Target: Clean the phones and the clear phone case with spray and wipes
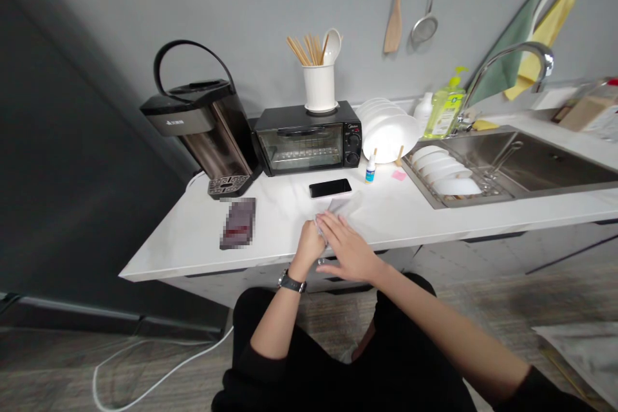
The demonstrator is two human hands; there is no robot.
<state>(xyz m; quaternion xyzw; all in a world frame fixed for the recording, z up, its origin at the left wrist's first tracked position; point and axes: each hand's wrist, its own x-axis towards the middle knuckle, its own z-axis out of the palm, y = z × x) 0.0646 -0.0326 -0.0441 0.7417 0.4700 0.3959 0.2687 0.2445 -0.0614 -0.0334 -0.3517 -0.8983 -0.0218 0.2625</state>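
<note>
My left hand (311, 243) is closed in a fist at the counter's front edge, with a watch on the wrist. A thin pale grey cloth (342, 207) comes out of the top of this fist, blurred at its far end. My right hand (350, 248) lies against the fist and the cloth, its fingers stretched out and the thumb apart. A small shiny bit (320, 261) shows below the hands; I cannot make out what it is. Just beyond the cloth lies a black-screened phone (330, 188).
A pixelated dark item (239, 224) lies left on the counter (188, 244). Behind stand a water dispenser (212, 135), a toaster oven (304, 145) and a small white-blue bottle (370, 169). To the right are plates (390, 135), a soap bottle (445, 106) and a sink (555, 158).
</note>
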